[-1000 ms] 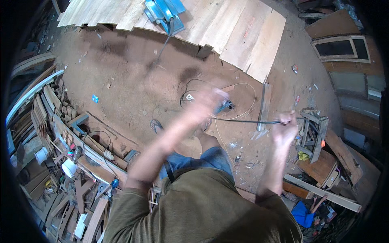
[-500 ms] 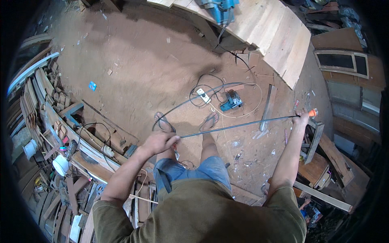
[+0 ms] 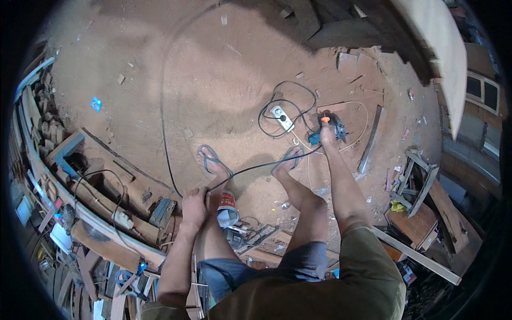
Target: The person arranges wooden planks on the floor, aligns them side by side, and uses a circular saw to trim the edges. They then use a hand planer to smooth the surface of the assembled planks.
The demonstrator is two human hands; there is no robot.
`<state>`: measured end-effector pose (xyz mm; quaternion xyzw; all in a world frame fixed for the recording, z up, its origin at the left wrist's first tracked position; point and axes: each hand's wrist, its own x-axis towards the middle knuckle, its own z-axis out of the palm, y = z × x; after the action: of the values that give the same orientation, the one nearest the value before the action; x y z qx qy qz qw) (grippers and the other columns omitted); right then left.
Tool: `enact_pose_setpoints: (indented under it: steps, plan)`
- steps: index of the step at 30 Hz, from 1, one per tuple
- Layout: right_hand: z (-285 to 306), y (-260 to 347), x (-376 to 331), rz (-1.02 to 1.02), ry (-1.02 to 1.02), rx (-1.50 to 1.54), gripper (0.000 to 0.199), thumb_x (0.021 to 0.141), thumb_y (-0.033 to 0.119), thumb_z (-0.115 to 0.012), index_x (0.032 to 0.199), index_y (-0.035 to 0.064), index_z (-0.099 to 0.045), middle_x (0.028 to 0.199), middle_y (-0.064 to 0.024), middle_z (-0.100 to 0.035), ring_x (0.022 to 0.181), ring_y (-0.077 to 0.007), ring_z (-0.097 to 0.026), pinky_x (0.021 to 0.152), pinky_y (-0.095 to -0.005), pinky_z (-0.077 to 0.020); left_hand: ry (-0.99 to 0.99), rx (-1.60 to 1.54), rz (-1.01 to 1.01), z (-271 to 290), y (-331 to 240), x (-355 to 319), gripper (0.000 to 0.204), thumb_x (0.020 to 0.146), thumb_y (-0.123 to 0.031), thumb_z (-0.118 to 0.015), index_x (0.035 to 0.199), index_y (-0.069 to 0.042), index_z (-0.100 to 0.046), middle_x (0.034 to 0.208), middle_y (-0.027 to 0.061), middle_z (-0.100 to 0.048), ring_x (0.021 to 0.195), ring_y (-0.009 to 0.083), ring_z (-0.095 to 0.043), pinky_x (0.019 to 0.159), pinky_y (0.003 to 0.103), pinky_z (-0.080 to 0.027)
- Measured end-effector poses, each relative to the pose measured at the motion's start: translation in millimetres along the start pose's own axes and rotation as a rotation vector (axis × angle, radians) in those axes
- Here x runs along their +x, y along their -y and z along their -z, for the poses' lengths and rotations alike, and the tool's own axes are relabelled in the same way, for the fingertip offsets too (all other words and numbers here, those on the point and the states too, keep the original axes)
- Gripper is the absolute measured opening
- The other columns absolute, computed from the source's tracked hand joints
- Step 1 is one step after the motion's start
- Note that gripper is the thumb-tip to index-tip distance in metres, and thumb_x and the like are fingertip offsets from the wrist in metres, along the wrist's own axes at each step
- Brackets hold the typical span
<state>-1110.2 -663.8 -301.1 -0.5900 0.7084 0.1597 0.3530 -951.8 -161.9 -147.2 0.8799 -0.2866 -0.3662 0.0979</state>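
Note:
My left hand (image 3: 194, 207) is closed around a black power cable (image 3: 266, 164) beside my left leg. From there the cable stretches across to my right hand (image 3: 327, 137), whose fingers grip its end just behind the orange plug (image 3: 325, 119). Another run of cable curves from my left hand out over the ground to the far side. Partly behind my right hand lies a blue and black power tool (image 3: 337, 127). Left of it rests a white power strip (image 3: 281, 117) with a black plug in it and a loose black cord coiled around.
Wood offcuts (image 3: 114, 213) are piled along the left. A white bucket (image 3: 228, 212) stands by my left leg. At the upper right a wooden bench (image 3: 450, 64) juts in. A small wooden frame (image 3: 413, 181) stands at the right, near a long plank (image 3: 421, 257).
My right hand has come in from the far right toward the power tool, bringing the orange plug. The cable between my hands is shorter, and a loop has swung out to the far left.

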Motion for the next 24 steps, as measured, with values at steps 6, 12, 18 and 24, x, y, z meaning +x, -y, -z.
enact_pose_setpoints:
  steps: [6, 12, 18, 24]
  plan:
    - [-119, -84, 113, 0.373, 0.009, -0.197, 0.050, 0.091, 0.046, -0.067, 0.082, -0.0028, -0.070, 0.075, -0.0154, -0.068, 0.066, -0.0262, -0.065, 0.065, -0.0422, -0.0486, 0.322, 0.066, 0.093, -61, 20, 57, 0.026, 0.090, -0.029, -0.064, 0.097, -0.006, -0.073, 0.086, 0.0231, -0.070, 0.086, 0.0415, -0.069, 0.079, 0.049, -0.054]
    - [-156, -52, 101, 0.234, 0.121, -0.479, 0.049, 0.080, 0.041, -0.075, 0.092, -0.0064, -0.073, 0.099, -0.0303, -0.070, 0.101, -0.0381, -0.070, 0.088, -0.0463, -0.0529, 0.321, 0.042, 0.020, -87, 15, 82, 0.025, 0.086, -0.029, -0.068, 0.086, -0.005, -0.075, 0.078, 0.0214, -0.070, 0.077, 0.0386, -0.070, 0.076, 0.048, -0.055]
    - [-192, -82, 137, 0.220, 0.032, -0.548, 0.054, 0.083, 0.036, -0.075, 0.114, -0.0064, -0.066, 0.115, -0.0303, -0.067, 0.109, -0.0407, -0.066, 0.094, -0.0468, -0.0524, 0.336, 0.036, -0.027, -81, -4, 94, 0.021, 0.086, -0.027, -0.068, 0.085, -0.006, -0.075, 0.077, 0.0191, -0.071, 0.074, 0.0362, -0.071, 0.072, 0.047, -0.056]
    - [-197, -61, 111, 0.327, -0.054, -0.634, 0.031, 0.086, 0.025, -0.068, 0.096, -0.0039, -0.073, 0.102, -0.0276, -0.070, 0.100, -0.0396, -0.069, 0.088, -0.0447, -0.0555, 0.368, 0.066, -0.035, -96, -5, 93, 0.022, 0.087, -0.026, -0.067, 0.083, -0.006, -0.075, 0.076, 0.0192, -0.071, 0.074, 0.0357, -0.071, 0.071, 0.047, -0.057]
